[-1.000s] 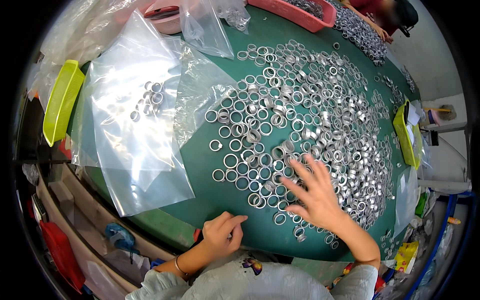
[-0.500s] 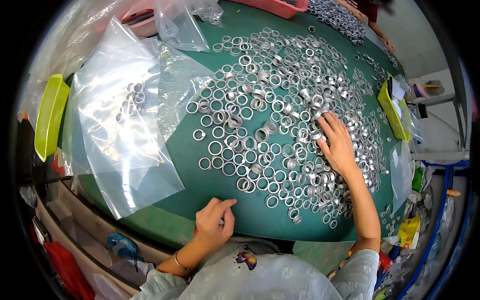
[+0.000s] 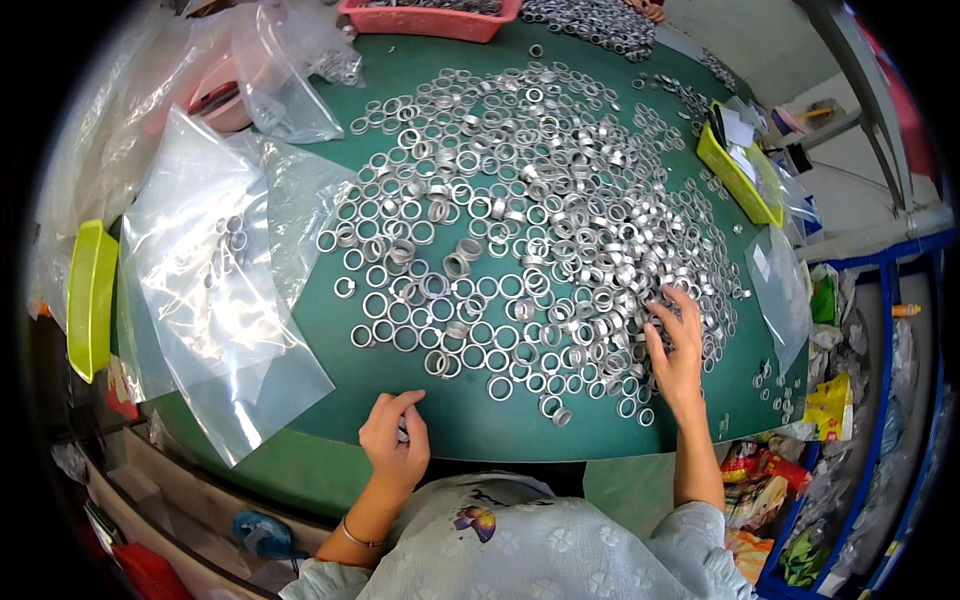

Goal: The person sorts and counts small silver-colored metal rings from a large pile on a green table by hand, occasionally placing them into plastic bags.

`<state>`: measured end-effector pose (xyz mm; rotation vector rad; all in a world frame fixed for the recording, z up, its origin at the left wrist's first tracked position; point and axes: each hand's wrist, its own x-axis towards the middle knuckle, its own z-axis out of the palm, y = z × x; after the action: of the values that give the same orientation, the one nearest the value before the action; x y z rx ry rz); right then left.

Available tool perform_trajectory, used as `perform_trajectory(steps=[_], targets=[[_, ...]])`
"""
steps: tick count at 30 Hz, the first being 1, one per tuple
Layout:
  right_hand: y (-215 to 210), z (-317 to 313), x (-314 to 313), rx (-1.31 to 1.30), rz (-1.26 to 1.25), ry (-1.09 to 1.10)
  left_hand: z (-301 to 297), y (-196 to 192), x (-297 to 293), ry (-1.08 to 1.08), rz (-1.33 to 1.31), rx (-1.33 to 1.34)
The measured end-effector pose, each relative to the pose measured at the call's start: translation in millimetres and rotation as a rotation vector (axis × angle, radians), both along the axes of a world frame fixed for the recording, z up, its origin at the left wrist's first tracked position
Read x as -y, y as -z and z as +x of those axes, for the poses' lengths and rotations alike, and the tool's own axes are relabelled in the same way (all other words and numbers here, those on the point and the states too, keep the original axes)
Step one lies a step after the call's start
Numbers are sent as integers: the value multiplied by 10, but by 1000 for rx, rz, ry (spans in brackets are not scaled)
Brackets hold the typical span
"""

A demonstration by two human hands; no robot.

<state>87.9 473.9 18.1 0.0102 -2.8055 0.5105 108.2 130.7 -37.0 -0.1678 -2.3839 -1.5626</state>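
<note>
A wide heap of silver metal rings [image 3: 540,200] covers the green table [image 3: 470,410]. My right hand [image 3: 678,350] lies flat on the rings at the heap's near right side, fingers spread. My left hand [image 3: 393,440] rests at the table's near edge with fingers curled around a small ring or two [image 3: 402,433]; little of the metal shows. A clear plastic bag [image 3: 215,290] holding several rings lies at the left, apart from both hands.
More clear bags [image 3: 290,80] lie at the back left. A pink tray [image 3: 430,18] of rings stands at the far edge. Yellow-green bins sit at the left [image 3: 92,295] and right [image 3: 738,170]. Packets and clutter fill blue shelving at the right [image 3: 840,400].
My right hand slid across the ring heap, first outward and then back toward the near right. My left hand stayed curled at the near edge. The view shifted slightly.
</note>
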Motion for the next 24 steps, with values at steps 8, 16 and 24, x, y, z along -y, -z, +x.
perform_trajectory(steps=[8,16,24], targets=[[73,582,-109,-200,-214,242,22,8,-28,-113,35,46],[145,737,55,-288,-461,192,-15,-72,-28,-150,369,238],[72,614,181,-181,-393,6,382,-292,-92,-194,843,524]])
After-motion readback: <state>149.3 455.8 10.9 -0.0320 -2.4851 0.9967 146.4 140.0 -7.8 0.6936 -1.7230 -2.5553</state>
